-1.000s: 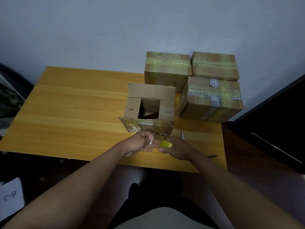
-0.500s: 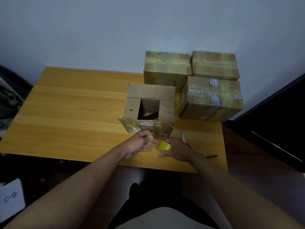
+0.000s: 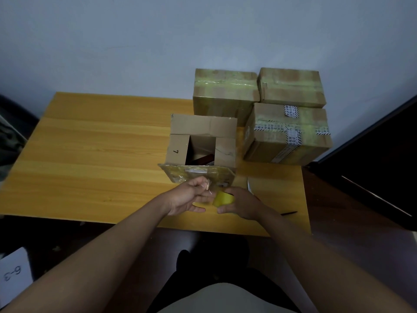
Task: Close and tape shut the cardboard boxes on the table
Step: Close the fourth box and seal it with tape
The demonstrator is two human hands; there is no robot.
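Observation:
An open cardboard box [image 3: 203, 136] marked 7 stands on the wooden table [image 3: 101, 159], its flaps spread and its near flap hanging toward me. Just in front of that flap my right hand [image 3: 242, 203] grips a yellow roll of tape [image 3: 223, 198]. My left hand [image 3: 191, 196] pinches the clear loose end of the tape beside the roll. Both hands hover over the table's near edge. Dark contents show inside the box.
Three taped-shut boxes sit at the table's far right: one at the back [image 3: 225, 91], one behind right [image 3: 292, 86], one in front with printed tape [image 3: 287, 134]. A dark pen-like object [image 3: 288, 213] and a white item [image 3: 249, 187] lie right of my hands. The wall stands behind.
My hands and the roll have shifted slightly away from me, toward the box's near flap. The left hand has drawn the tape end a little further from the roll.

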